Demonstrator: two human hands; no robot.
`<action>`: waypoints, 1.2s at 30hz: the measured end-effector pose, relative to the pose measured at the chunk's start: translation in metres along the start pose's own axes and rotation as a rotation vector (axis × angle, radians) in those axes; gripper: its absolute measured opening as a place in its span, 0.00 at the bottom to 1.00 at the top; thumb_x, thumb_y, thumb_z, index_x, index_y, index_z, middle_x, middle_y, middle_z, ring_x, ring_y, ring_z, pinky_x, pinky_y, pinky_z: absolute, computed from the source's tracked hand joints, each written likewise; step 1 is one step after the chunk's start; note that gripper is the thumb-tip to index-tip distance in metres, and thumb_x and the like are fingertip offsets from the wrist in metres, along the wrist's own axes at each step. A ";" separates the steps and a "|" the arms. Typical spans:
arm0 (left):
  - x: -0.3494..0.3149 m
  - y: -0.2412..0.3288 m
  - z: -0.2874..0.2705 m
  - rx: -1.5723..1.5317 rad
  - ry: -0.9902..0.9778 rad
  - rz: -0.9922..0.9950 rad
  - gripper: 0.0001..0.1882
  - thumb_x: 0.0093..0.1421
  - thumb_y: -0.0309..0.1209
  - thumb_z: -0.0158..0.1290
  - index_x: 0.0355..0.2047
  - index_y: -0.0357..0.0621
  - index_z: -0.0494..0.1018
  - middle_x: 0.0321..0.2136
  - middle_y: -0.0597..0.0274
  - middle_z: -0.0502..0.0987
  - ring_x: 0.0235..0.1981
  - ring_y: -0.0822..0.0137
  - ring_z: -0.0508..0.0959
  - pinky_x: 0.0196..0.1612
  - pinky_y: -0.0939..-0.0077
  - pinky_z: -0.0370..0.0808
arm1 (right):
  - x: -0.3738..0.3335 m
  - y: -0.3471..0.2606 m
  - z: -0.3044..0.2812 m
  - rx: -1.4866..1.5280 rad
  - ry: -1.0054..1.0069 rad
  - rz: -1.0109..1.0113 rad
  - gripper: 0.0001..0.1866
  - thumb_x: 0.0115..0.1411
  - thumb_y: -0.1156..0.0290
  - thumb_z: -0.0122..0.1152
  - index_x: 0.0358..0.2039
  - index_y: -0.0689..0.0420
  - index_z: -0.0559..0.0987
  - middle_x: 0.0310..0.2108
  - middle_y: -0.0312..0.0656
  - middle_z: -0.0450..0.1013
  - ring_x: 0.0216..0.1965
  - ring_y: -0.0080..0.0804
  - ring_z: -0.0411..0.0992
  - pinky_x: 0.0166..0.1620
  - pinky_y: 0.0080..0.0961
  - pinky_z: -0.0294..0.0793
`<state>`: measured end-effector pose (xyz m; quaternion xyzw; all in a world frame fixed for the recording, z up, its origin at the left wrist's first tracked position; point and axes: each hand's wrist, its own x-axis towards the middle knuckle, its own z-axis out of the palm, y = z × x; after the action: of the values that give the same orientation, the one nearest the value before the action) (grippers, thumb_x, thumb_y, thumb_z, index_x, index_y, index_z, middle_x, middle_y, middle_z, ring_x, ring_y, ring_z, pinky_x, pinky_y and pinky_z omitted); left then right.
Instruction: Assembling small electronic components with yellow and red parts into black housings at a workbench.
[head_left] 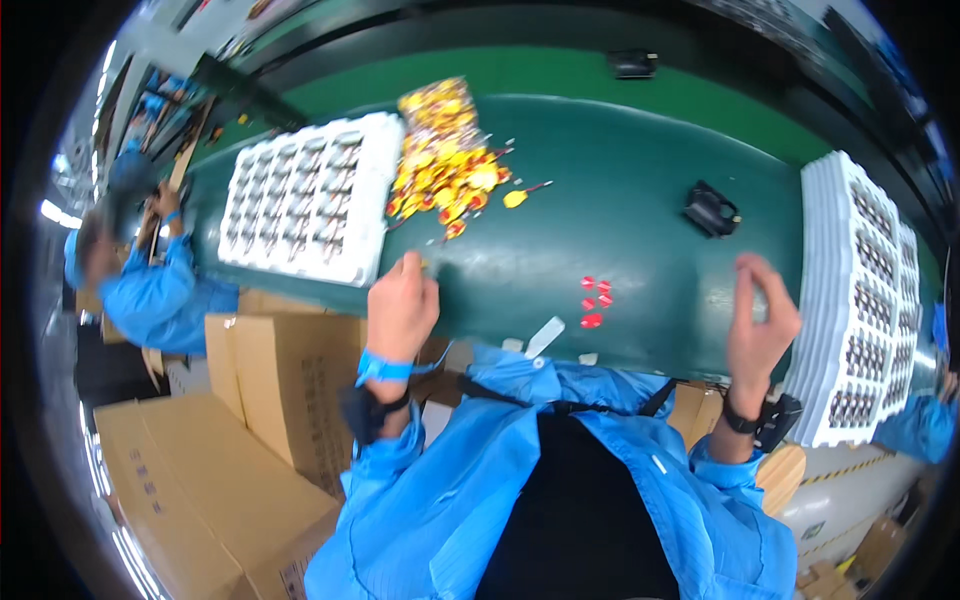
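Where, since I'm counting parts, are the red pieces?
In the head view, the red pieces lie right of centre on the green tabletop, between the left hand and right hand.

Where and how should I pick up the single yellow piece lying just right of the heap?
Probably pinch the yellow piece by its wider, rounded body, coming from your near side. The heap crowds its left, while its thin lead sticks out rightward and looks less sturdy to hold.
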<state>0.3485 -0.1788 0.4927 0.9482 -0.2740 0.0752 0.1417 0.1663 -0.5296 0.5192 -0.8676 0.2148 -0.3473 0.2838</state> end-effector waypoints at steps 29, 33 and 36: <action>0.104 0.149 0.116 -0.846 -0.066 0.671 0.07 0.52 0.31 0.54 0.27 0.40 0.71 0.19 0.51 0.74 0.23 0.47 0.76 0.28 0.55 0.73 | -0.070 0.014 0.003 -0.159 -0.636 -0.048 0.09 0.57 0.79 0.62 0.30 0.64 0.69 0.23 0.55 0.70 0.24 0.60 0.69 0.27 0.48 0.65; 0.104 0.152 0.101 -0.984 -0.291 0.605 0.11 0.56 0.33 0.55 0.24 0.38 0.72 0.15 0.52 0.72 0.19 0.52 0.75 0.25 0.60 0.69 | -0.039 0.006 0.020 0.032 -0.715 0.121 0.08 0.57 0.80 0.62 0.27 0.65 0.70 0.16 0.46 0.65 0.18 0.36 0.67 0.24 0.35 0.63; 0.114 0.164 0.088 -1.142 -0.311 0.648 0.15 0.62 0.38 0.55 0.26 0.38 0.73 0.14 0.54 0.72 0.17 0.57 0.73 0.24 0.63 0.68 | 0.000 0.001 0.033 0.234 -0.691 0.097 0.07 0.62 0.79 0.59 0.27 0.64 0.72 0.16 0.37 0.66 0.16 0.20 0.64 0.20 0.23 0.61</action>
<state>0.3611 -0.3953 0.4719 0.5942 -0.5588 -0.1802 0.5497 0.1898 -0.5185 0.4988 -0.8842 0.1061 -0.0421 0.4530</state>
